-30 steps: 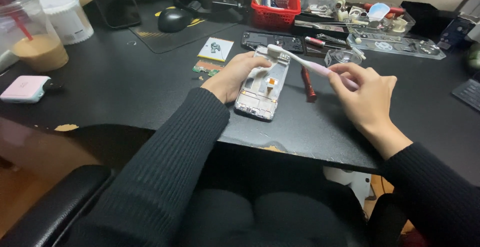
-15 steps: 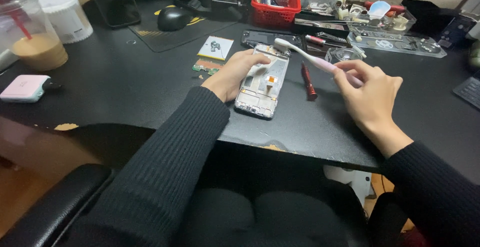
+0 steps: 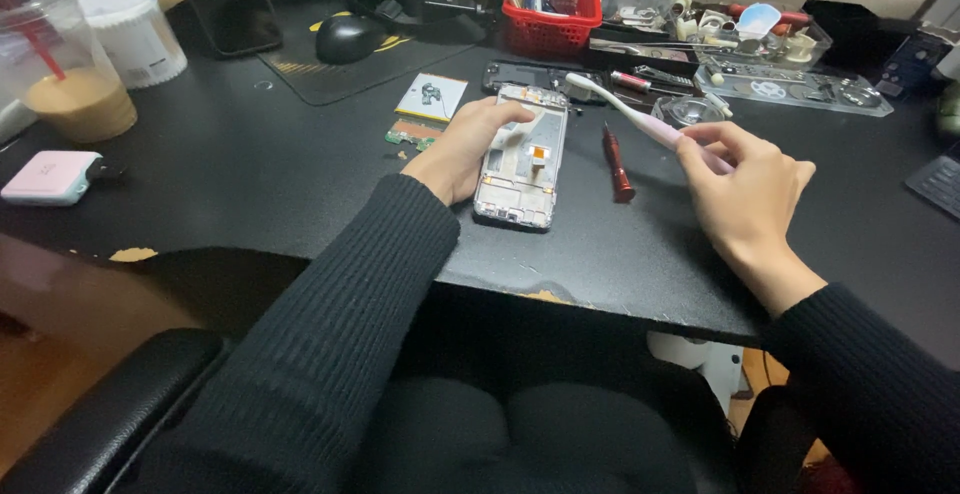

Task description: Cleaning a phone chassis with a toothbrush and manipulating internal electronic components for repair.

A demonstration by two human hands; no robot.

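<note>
At the far left a clear plastic cup [image 3: 62,74] of tan drink with a red straw is cut off by the frame edge, and beside it stands a white tub [image 3: 135,29] whose contents are hard to make out. A pink case [image 3: 50,176] lies near the edge of the black tabletop [image 3: 250,184], which shows chipped spots along its rim. Further back a black mouse [image 3: 345,39] sits on a dark mat. A small card [image 3: 430,97] and a green circuit piece [image 3: 410,135] lie just left of the left hand [image 3: 465,149], which rests on the left edge of an opened phone frame [image 3: 522,159], fingers curled over its upper part and hiding some of the inside; the frame lies flat near the middle of the tabletop. Just right of it lies a red screwdriver [image 3: 615,164], apart from both hands. The right hand [image 3: 745,189] holds a pink and white toothbrush [image 3: 640,119] in a closed grip near the handle's end, the head raised above the top of the phone frame, not touching it as far as can be told. Behind stand a red basket [image 3: 555,4] of tools and a clear tray [image 3: 790,84] of small parts, too small to tell apart. A dark object at the far right is cut off. Both black sleeves and a chair fill the foreground.
</note>
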